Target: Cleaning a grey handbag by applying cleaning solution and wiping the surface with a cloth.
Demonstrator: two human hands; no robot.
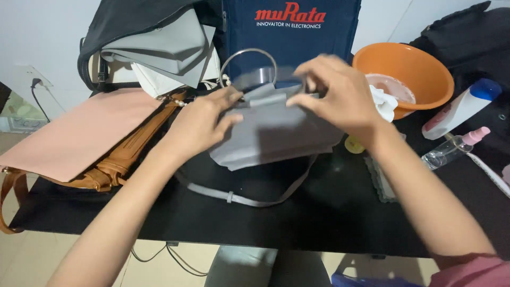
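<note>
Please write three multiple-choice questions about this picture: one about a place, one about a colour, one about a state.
1. Where does the round orange plastic bowl stand?
A. to the right of the grey handbag with the metal ring handle
B. on the flat pink bag
C. on the floor

2. What colour is the long loose strap in front of the handbag?
A. brown
B. grey
C. white

3. What are the hands doing?
A. both rest flat on the table
B. only one touches the bag
C. left hand and right hand both grip the handbag's top edge

Answers: 1 A, the bowl sits at the right rear; 2 B, it matches the handbag; 3 C, both hands' fingers close on the top.
</note>
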